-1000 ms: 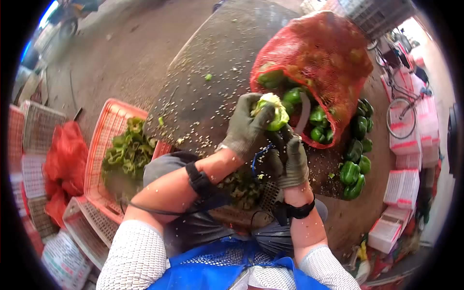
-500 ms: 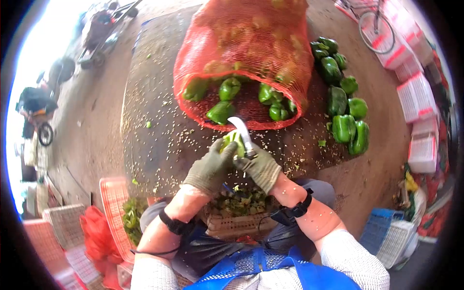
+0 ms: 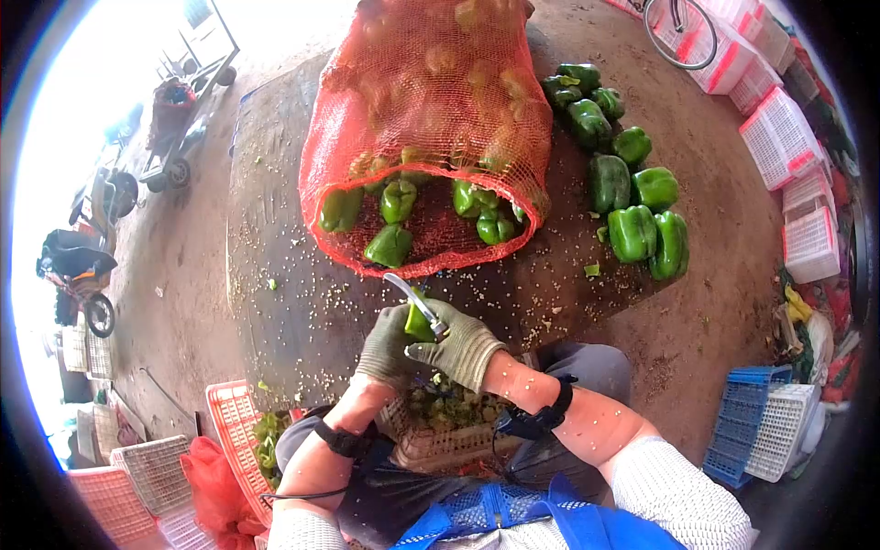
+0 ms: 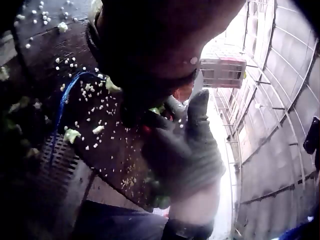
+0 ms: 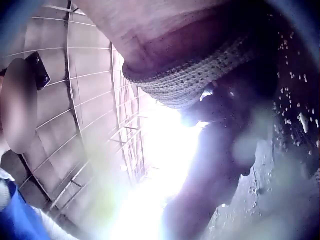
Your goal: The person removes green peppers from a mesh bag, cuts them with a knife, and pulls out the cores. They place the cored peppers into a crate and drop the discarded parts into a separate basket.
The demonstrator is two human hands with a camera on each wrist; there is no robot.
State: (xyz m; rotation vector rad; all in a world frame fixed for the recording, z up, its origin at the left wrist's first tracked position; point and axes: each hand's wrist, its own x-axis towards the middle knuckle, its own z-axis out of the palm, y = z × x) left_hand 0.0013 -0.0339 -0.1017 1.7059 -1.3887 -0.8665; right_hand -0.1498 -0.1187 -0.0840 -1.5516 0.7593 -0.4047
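Outdoor dirt yard; dark flat slab (image 3: 293, 307), rough and strewn with pale seeds. Far on it lies a bulging red mesh sack (image 3: 431, 101), its open mouth facing the person. Loose green bell peppers (image 3: 632, 197), blocky and waxy, are heaped at right. Near, a pale slatted plastic crate (image 3: 440, 451) of trimmings rests on the lap.

Left hand (image 3: 390, 346), in a coarse knit glove, wraps the green pepper piece (image 3: 418, 325) just above the crate. Right hand (image 3: 467, 353), gloved alike, grips a curved steel knife (image 3: 408, 291), blade at the pepper.

Likely hazard: on the glossy skin the blade could skid toward the left fingers, and knit fabric gives thin cover.
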